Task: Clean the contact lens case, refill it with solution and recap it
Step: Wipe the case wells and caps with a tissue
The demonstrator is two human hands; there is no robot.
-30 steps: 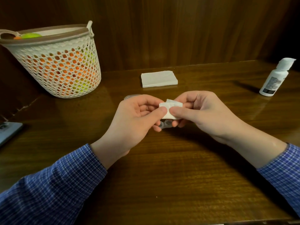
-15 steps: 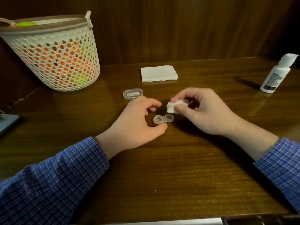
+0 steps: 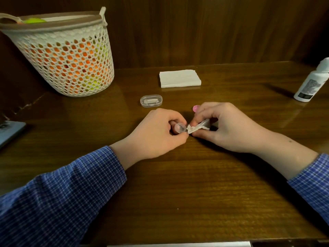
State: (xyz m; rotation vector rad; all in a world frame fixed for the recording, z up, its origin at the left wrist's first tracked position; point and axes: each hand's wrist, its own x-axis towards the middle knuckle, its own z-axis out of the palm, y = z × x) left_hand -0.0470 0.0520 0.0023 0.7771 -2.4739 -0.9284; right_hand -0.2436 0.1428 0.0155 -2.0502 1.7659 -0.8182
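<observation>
My left hand (image 3: pixel 160 132) grips the clear contact lens case (image 3: pixel 180 127) on the table; one round well shows between its fingertips. My right hand (image 3: pixel 219 125) pinches a crumpled white tissue (image 3: pixel 198 127) and holds its tip against the case's other end. A pink cap (image 3: pixel 195 108) lies just behind my right fingers. The white solution bottle (image 3: pixel 310 82) stands at the far right edge. A clear oval box (image 3: pixel 151 101) lies behind my hands.
A folded stack of white tissues (image 3: pixel 179 78) lies at the back of the wooden table (image 3: pixel 178 184). A white mesh basket (image 3: pixel 67 56) with orange and yellow items stands at the back left. A grey flat object (image 3: pixel 8 132) lies at the left edge.
The case was lying on the table between my hands; my left hand now grips it, and my right hand has brought the tissue to it. The pink cap has come into view.
</observation>
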